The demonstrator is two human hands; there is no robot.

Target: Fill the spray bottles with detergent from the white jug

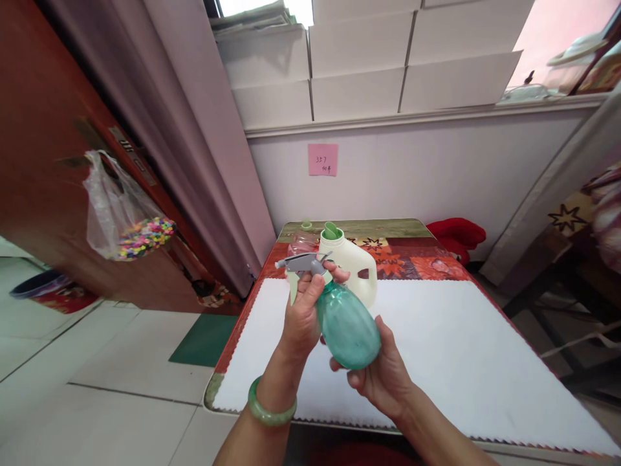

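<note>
Left hand (303, 312), its forearm slanting up from the lower edge, closed around the neck of a spray bottle (348, 327); right hand (387, 374) part-curled on the base, thumb at the side, fingers beneath. Pink note (323, 160) on the wall (388, 175): handwritten "357," smaller characters below unclear. The bottle, translucent teal with grey spray head (303, 262), lies tilted above the surface (460, 356), before a cream jug (353, 260).

Looks like home: mauve curtain (204, 129), wooden door (39, 129), patterned table (405, 251).
</note>
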